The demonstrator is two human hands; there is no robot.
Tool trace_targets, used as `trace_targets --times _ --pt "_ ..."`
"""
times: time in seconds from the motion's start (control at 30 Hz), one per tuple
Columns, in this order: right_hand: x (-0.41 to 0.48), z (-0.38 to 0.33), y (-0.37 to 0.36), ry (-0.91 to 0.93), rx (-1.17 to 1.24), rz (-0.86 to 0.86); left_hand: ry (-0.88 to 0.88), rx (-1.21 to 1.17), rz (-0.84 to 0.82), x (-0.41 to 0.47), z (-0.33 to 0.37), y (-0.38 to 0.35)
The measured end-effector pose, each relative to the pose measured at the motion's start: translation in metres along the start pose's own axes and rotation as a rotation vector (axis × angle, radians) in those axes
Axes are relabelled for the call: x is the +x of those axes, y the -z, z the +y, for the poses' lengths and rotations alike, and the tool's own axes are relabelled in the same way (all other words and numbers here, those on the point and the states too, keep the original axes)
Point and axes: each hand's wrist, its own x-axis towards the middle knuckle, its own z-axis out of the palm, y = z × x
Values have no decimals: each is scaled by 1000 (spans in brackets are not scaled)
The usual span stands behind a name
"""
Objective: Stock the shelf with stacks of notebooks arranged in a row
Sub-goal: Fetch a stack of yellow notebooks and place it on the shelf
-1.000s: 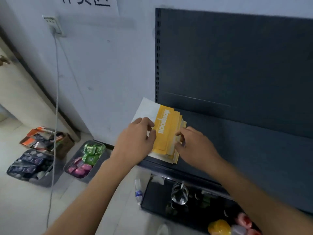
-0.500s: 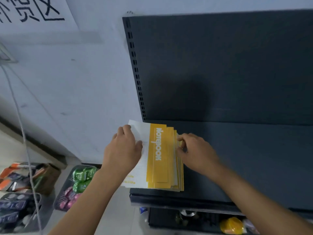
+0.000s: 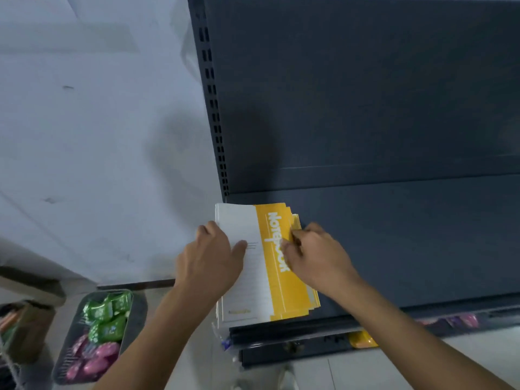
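My two hands bracket a stack of notebooks (image 3: pixel 264 263) lying flat at the far left end of a dark grey shelf (image 3: pixel 394 249), just below the centre of the frame. The top cover is white on its left part and yellow on its right, with the word "Notebook" printed in white along the yellow band. The stack's left edge sits about level with the shelf's left end, and its near corner juts slightly past the front lip.

My left hand (image 3: pixel 209 260) rests palm down against the stack's left side, thumb laid across the white part of the cover, fingers curled round the edge. My right hand (image 3: pixel 315 257) sits at the stack's right side with its fingertips (image 3: pixel 292 237) bunched against the yellow edges, where the lower notebooks fan out a little; whether those fingers pinch a cover or only press on it I cannot tell.

Behind the stack the shelf's dark back panel (image 3: pixel 365 94) fills the upper right of the frame, a slotted upright (image 3: pixel 213 108) running down its left border against a pale wall (image 3: pixel 84 122).

In the lower left of the frame a grey basket (image 3: pixel 138 313) on the floor holds green and pink packets. A lower shelf, partly seen under the front lip, carries a yellow item (image 3: pixel 361 339).
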Motion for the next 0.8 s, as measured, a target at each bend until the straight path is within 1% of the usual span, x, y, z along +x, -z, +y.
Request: trace_targets --times 0.13,0.47,0.63,0.8 --pt "-6 -5 -5 14 -4 67 -16 -59 -6 -5 -3 2" --pt "-20 -13 -6 59 -117 68 29 -147 21 -10 -7 5" --pt "-26 -16 -6 115 -173 85 47 -169 96 -14 -11 4" --pt "-30 -20 -7 155 -170 88 53 -160 163 -14 -17 8"
